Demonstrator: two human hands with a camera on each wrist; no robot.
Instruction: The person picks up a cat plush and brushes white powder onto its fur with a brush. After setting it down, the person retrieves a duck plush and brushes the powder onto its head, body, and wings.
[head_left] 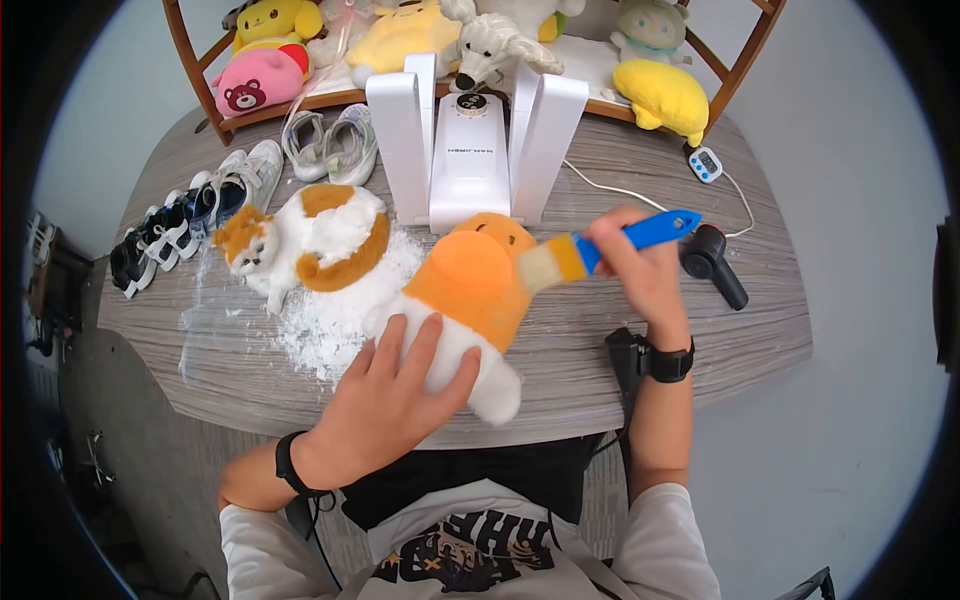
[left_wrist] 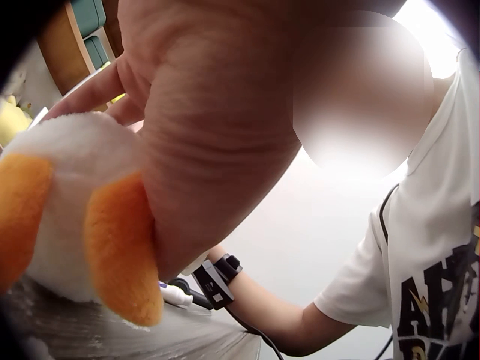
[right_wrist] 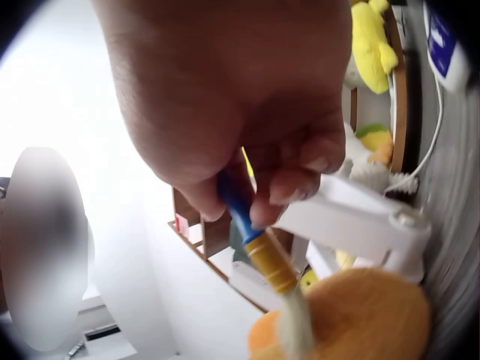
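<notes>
A plush toy (head_left: 468, 308) with an orange upper body, round orange snout and white lower part lies on the table. My left hand (head_left: 395, 400) rests on its white part with the fingers spread. In the left wrist view, its white underside and orange feet (left_wrist: 124, 251) show beside the palm. My right hand (head_left: 645, 275) grips the blue handle of a paintbrush (head_left: 660, 230). Its pale bristles (right_wrist: 295, 326) touch the orange head beside the snout. White powder (head_left: 325, 335) lies on the tabletop left of the toy, around a white-and-brown plush cat (head_left: 330, 235).
Behind the toy stands a white appliance (head_left: 470, 165) with upright side arms. Several shoes (head_left: 235, 185) line the left side. At the right are a black handheld device (head_left: 715, 265) and a small timer (head_left: 705, 165) near a white cable. Several plush toys fill a wooden shelf (head_left: 330, 97).
</notes>
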